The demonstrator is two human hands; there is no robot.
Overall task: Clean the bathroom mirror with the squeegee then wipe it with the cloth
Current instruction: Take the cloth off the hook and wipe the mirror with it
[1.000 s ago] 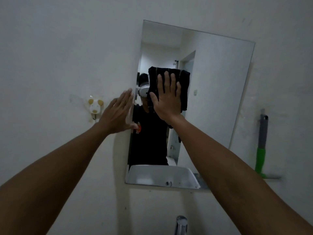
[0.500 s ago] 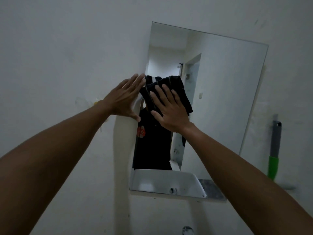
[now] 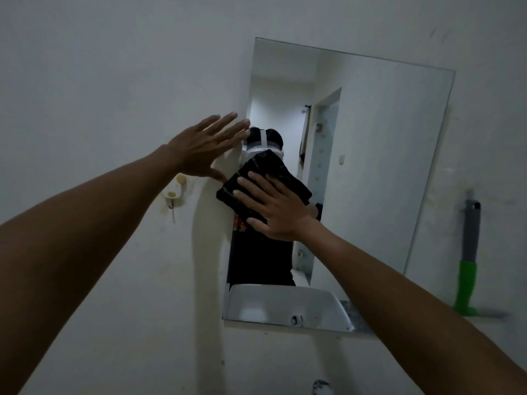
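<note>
A frameless rectangular mirror [image 3: 379, 166] hangs on the white wall. My right hand [image 3: 273, 209] lies flat on a folded black cloth [image 3: 265, 172] and presses it against the glass near the mirror's left edge. My left hand [image 3: 205, 149] rests flat on the wall with its fingers spread, the fingertips reaching the mirror's left edge. The squeegee [image 3: 469, 252], with a grey and green handle, stands upright against the wall to the right of the mirror.
A small cream wall hook [image 3: 174, 191] is fixed left of the mirror, under my left wrist. The mirror reflects a white sink and a doorway. A tap top [image 3: 320, 387] shows at the bottom edge.
My right hand has slid the black cloth down and a little left along the mirror's left side. The left hand stays on the wall by the edge. The view has tilted.
</note>
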